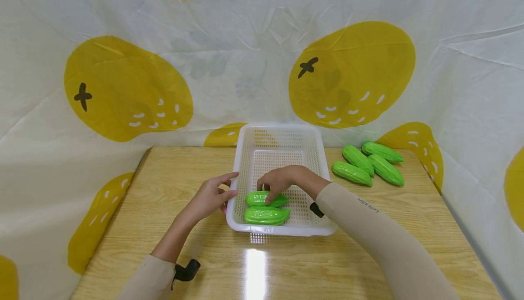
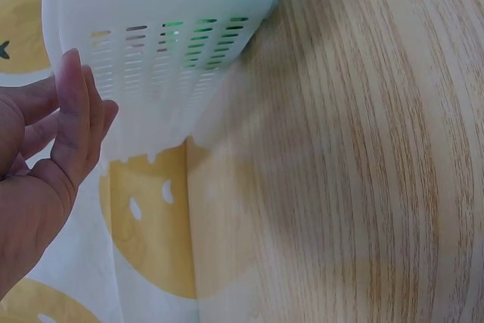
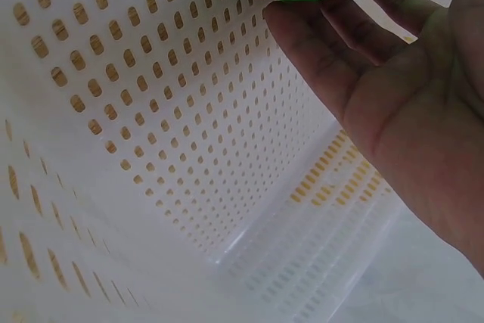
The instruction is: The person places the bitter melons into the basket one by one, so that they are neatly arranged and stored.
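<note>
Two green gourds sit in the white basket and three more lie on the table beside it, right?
Not three: the head view shows four green gourds lying on the table, beside the white basket, which does hold two gourds.

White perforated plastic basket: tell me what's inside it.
Two green ridged gourds lie side by side at the near left of the basket; the right hand grips the farther one. That hand hides part of it, and the gourds cover the floor beneath them.

left grip [image 1: 209, 197] | fingers [image 2: 73, 111] extended | right grip [image 1: 277, 181] | fingers curled downward
</note>
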A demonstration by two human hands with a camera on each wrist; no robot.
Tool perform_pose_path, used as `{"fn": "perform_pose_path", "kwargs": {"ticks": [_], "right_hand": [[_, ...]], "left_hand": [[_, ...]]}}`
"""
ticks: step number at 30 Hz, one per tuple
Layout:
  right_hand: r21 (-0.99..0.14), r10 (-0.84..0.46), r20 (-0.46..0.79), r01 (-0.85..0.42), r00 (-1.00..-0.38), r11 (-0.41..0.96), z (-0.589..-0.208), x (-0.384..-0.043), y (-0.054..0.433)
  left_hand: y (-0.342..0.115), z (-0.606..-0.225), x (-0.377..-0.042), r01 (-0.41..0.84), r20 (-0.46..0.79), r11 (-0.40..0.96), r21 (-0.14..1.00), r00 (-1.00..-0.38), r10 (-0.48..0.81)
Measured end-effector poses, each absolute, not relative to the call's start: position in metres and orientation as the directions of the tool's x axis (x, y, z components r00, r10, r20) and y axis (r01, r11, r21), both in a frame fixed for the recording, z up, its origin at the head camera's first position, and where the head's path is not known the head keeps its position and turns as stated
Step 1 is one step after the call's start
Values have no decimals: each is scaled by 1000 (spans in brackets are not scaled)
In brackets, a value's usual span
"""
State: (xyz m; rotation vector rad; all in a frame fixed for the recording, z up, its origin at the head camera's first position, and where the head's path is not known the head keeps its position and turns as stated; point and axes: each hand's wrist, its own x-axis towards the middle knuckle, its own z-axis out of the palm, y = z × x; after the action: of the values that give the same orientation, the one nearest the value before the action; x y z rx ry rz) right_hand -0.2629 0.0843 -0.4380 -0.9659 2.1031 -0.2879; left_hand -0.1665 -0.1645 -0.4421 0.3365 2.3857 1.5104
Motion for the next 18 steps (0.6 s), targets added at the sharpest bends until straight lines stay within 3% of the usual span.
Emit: {"fn": "perform_pose_path", "kwargs": {"ticks": [18], "right_hand": [[-496,-714,-577,-524,-396,692,-437,-262,85]], "left_hand": [[-164,-440,-167,38,-125,425,904,-928,350]]}}
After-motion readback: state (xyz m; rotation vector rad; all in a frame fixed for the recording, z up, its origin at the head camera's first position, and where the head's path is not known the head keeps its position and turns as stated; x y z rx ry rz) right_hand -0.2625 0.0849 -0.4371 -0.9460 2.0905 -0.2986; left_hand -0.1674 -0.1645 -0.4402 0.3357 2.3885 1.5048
